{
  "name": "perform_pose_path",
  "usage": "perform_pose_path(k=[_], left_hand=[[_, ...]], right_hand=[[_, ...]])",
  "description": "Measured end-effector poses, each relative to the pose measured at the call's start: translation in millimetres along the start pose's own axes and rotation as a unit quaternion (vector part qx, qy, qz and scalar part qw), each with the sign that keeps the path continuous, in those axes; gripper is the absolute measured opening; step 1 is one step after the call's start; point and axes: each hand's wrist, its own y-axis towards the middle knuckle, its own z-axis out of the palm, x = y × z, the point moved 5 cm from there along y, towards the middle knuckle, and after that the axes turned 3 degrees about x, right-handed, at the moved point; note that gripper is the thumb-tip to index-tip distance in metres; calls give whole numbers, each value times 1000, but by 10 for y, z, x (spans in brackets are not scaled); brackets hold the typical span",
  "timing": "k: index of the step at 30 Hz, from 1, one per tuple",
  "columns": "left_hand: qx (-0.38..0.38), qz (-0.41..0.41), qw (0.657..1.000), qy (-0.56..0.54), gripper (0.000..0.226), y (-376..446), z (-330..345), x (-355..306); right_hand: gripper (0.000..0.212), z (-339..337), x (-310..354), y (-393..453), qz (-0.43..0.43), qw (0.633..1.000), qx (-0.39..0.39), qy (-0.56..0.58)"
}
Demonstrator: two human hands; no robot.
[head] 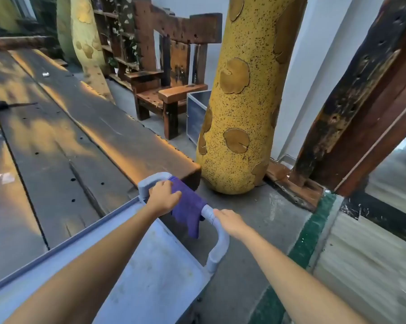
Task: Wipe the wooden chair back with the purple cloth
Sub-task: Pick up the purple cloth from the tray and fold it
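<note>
A purple cloth (189, 210) hangs over the grey handle (217, 249) of a cart at the bottom centre. My left hand (163, 195) rests on the handle at the cloth's left end, fingers curled over the cloth's edge. My right hand (228, 220) grips the handle just right of the cloth. The wooden chair (171, 73) stands far ahead, beyond the table's far end, with its dark slatted back (185, 29) upright and facing me.
A long dark wooden table (64, 136) fills the left. A yellow speckled pillar (244, 94) stands between the cart and the chair. A metal box (196, 113) sits beside the chair. A wooden beam and a glass panel (360, 94) bound the right. The grey cart tray (155, 265) lies below my arms.
</note>
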Motion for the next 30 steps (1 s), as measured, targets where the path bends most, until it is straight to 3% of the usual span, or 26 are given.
perform_pose_path(k=[4,8,10,13,16,21,24,26,28,30], left_hand=[[7,-67,997,-31,53,180,110,52],[-26,-88,995,-27,64,291,205,52],[-38,-104,994,-19,68,357,236,81],[-53,-135,989,-24,70,456,223,126],[-94,-138,986,-7,44,594,185,142],[-156,-122,980,17,31,794,120,-16],[-116,-81,990,-12,40,947,159,-258],[-54,-97,991,-75,44,1122,252,-422],[8,-135,973,-189,55,1270,373,-554],[63,-151,931,-325,65,1466,516,-695]], right_hand=[[62,66,-50,445,56,989,59,127],[62,243,34,648,92,943,184,260],[52,248,89,794,50,938,205,275],[41,227,183,1002,-47,940,167,293],[38,167,275,1120,-96,940,138,298],[29,-73,529,1115,-159,872,189,423],[48,-281,605,1161,-142,835,227,480],[68,-492,635,1237,-132,811,253,511],[78,-726,705,1287,-137,790,276,530],[81,-996,767,1413,-137,782,266,547]])
